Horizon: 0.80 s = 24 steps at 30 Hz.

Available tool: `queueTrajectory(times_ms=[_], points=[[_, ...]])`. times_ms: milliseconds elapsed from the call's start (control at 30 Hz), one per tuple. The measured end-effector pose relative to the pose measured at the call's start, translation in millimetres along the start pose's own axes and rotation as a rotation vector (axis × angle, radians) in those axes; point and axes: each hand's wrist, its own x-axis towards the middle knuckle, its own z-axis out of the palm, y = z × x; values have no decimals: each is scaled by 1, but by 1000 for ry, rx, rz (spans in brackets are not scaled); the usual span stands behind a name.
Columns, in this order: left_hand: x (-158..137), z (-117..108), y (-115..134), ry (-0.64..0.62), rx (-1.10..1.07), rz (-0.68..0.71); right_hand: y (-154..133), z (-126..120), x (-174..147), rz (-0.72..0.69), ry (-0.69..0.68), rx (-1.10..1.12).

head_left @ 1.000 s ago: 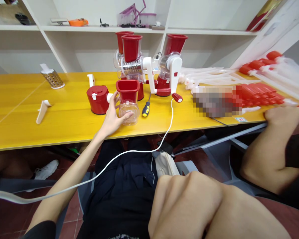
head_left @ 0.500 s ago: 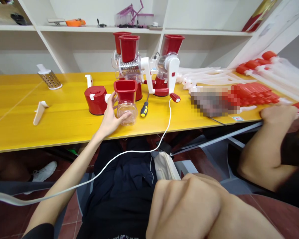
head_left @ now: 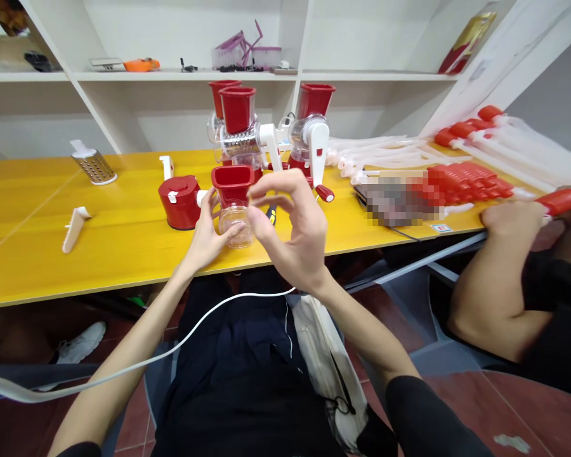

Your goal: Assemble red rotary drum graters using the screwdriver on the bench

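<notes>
My left hand (head_left: 204, 240) is wrapped round the left side of a grater hopper (head_left: 232, 185), which has a red funnel above a clear round body. It stands upright close to the table's front edge. Just right of it my right hand (head_left: 299, 231) is raised, thumb and fingers curved and apart, with nothing visible between them. That hand partly covers a screwdriver (head_left: 271, 214) with a dark and yellow handle. A red grater base (head_left: 179, 204) sits left of the hopper. Behind stand several assembled rotary graters (head_left: 238, 109) with white cranks.
On the left lie a metal grater drum (head_left: 95, 166) and a white crank handle (head_left: 77, 227). Red-capped clear plastic parts (head_left: 466, 181) are heaped on the right, beside another person's arm (head_left: 495, 273). A white cable (head_left: 219, 303) crosses before my body. Shelves (head_left: 181, 76) rise behind the table.
My right hand has moved from low near the camera up and forward to beside the hopper. My left hand keeps its hold. The view has shifted slightly.
</notes>
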Motion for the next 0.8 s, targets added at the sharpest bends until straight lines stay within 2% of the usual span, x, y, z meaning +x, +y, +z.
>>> queueTrajectory(times_ms=[67, 167, 300, 467, 600, 800], points=[[1, -2, 7, -12, -43, -28, 23, 4, 5, -6, 5, -177], [3, -5, 15, -23, -118, -21, 48, 7, 4, 59, -81, -325], [4, -5, 19, -30, -144, -12, 73, 12, 0, 134, -189, -338], [4, -4, 19, -3, -123, 10, 100, 21, -4, 157, -281, -243], [5, -5, 20, -14, -119, -2, 110, 26, -7, 146, -242, -198], [6, -6, 17, -23, -93, 5, 105, 31, -11, 165, -258, -234]])
